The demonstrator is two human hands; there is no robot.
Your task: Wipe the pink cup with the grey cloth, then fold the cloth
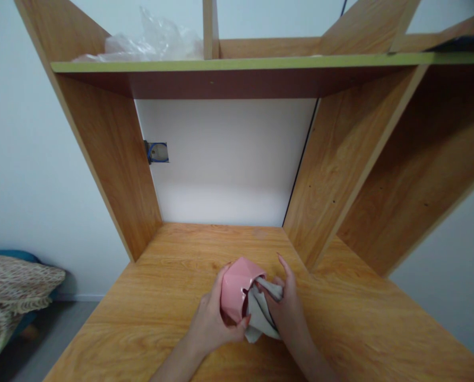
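My left hand (pixel 212 321) is wrapped round a pink faceted cup (pixel 235 286), holding it tilted on its side just above the wooden desk (pixel 161 318). My right hand (pixel 286 307) is closed on a grey cloth (pixel 260 313) and presses part of it into the cup's opening. The rest of the cloth hangs down between my two hands. Both hands are at the near middle of the desk.
Wooden side panels (pixel 113 154) rise left and right of a white back wall with a small socket (pixel 157 152). A green-edged shelf (pixel 237 64) overhead carries crumpled clear plastic (pixel 149 42). A patterned blanket (pixel 9 281) lies at the lower left, off the desk.
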